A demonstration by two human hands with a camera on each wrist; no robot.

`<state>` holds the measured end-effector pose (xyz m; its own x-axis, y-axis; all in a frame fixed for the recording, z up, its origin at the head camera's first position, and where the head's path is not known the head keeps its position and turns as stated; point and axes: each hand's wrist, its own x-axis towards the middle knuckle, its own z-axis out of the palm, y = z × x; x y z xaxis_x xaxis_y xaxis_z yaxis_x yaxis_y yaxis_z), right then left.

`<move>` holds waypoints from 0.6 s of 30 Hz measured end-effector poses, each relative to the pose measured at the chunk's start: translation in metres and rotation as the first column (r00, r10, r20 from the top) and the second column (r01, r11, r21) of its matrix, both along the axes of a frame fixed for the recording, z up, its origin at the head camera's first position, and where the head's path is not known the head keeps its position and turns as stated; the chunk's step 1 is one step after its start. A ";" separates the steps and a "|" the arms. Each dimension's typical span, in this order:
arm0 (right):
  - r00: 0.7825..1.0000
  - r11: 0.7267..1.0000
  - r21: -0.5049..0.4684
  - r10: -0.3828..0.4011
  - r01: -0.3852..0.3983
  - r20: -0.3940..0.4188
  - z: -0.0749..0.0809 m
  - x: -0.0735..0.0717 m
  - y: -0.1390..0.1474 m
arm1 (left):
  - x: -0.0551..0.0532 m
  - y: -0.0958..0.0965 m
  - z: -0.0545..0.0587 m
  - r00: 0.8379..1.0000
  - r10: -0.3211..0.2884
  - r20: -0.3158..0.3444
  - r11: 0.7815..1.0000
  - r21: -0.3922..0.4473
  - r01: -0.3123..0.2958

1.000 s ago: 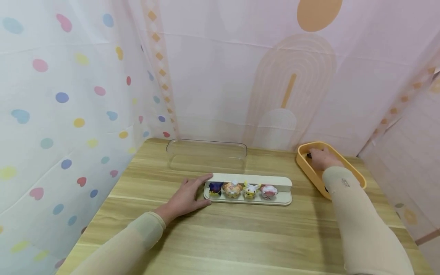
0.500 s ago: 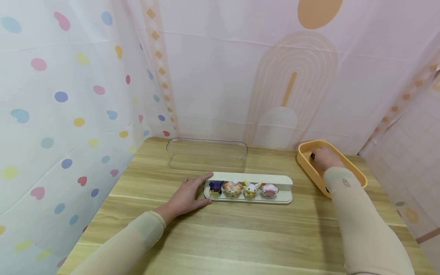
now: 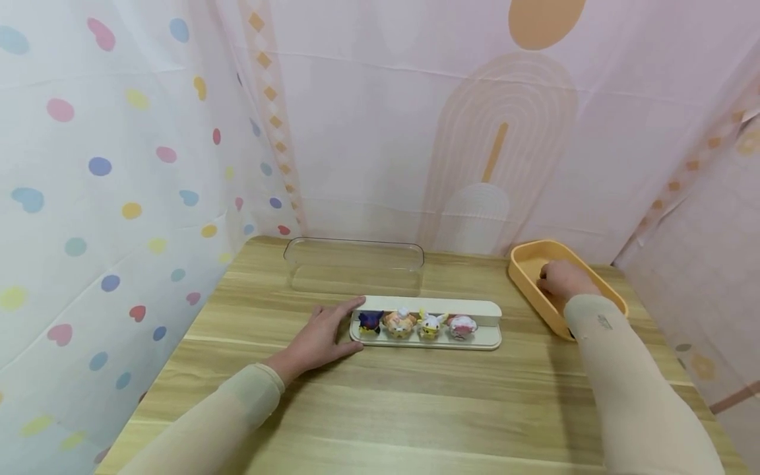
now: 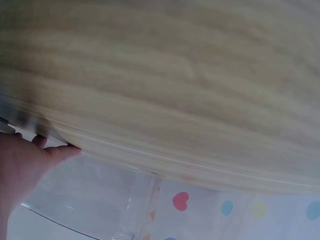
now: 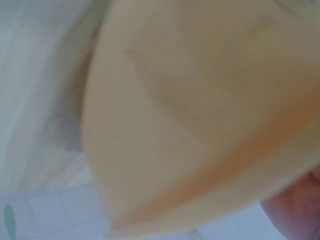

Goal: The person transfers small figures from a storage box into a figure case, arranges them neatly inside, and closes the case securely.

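A cream display base [image 3: 488, 339] with a raised back ledge lies on the table in the head view. On it stand several small figurines in a row: a dark purple one [image 3: 371, 322], an orange one [image 3: 400, 323], a white and yellow one [image 3: 430, 324] and a pink and white one [image 3: 461, 326]. My left hand [image 3: 317, 340] touches the base's left end, index finger at the ledge and thumb at the front corner, fingers nearly straight. Inside the orange tray [image 3: 528, 290], my right hand [image 3: 566, 280] has curled fingers round a small dark object, mostly hidden by the hand.
Behind the base stands a clear plastic cover [image 3: 355, 267], close to its back edge. Patterned curtains [image 3: 368, 132] enclose the wooden table [image 3: 380, 409] at the back and sides. In the right wrist view, the tray wall [image 5: 200, 115] fills most of the picture.
My right hand has drawn slightly toward me and right inside the tray, and the dark object at its fingertips has moved with it and shows less. My left hand keeps its place.
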<state>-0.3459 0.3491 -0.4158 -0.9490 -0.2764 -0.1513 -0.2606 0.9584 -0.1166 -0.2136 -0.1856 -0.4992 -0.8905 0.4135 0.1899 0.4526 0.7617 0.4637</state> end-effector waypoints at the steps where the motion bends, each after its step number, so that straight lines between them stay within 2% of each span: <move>1: 1.000 1.000 -0.016 -0.005 0.005 -0.004 -0.001 0.001 0.001 | 0.000 0.000 0.000 1.000 0.000 0.001 1.000 -0.003 0.000; 6: 1.000 0.996 -0.090 -0.017 0.017 0.002 -0.004 0.003 0.005 | 0.000 -0.001 0.000 1.000 -0.001 0.018 1.000 -0.001 0.001; 13: 0.997 0.998 -0.065 0.019 -0.014 0.079 0.006 0.001 0.010 | -0.001 -0.001 0.001 1.000 0.007 0.013 1.000 -0.002 -0.007; 18: 0.993 0.995 -0.101 0.018 -0.006 0.114 0.010 0.005 0.013 | -0.003 -0.001 -0.001 1.000 0.009 0.027 1.000 -0.005 -0.009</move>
<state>-0.3410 0.3622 -0.4058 -0.9235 -0.3072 -0.2298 -0.2516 0.9371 -0.2419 -0.2167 -0.1865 -0.5002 -0.8989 0.4065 0.1634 0.4331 0.7680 0.4717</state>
